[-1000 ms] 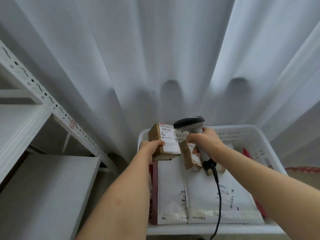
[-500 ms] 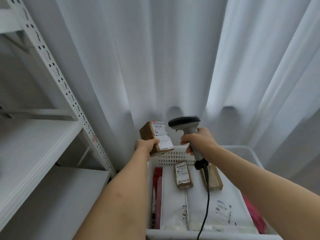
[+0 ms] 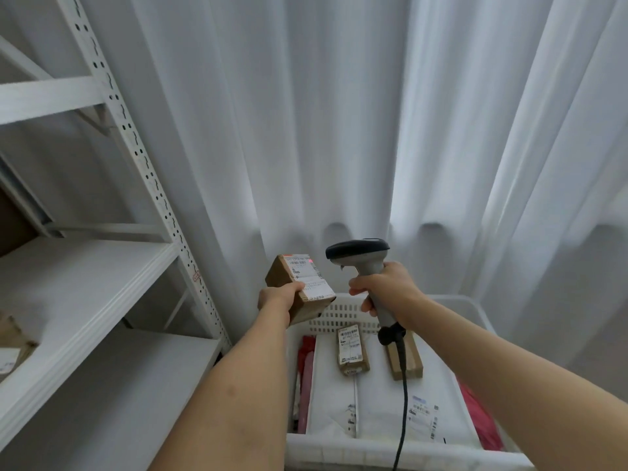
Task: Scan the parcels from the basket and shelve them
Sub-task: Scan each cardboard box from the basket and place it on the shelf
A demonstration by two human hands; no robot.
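Raised higher above the basket [image 3: 343, 312], both hands grip: left [image 3: 277, 297] box [image 3: 300, 287], right [image 3: 387, 287] scanner [image 3: 360, 256].

left hand [image 3: 277, 297]: raised, gripping | right hand [image 3: 387, 287]: raised, fist closed

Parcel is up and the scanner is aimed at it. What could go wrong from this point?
The left hand grips the small box only at its lower corner, so it might slip and drop. The red scan dot sits at the label's top edge, possibly missing the barcode. The scanner cable trails over parcels in the basket and could snag.
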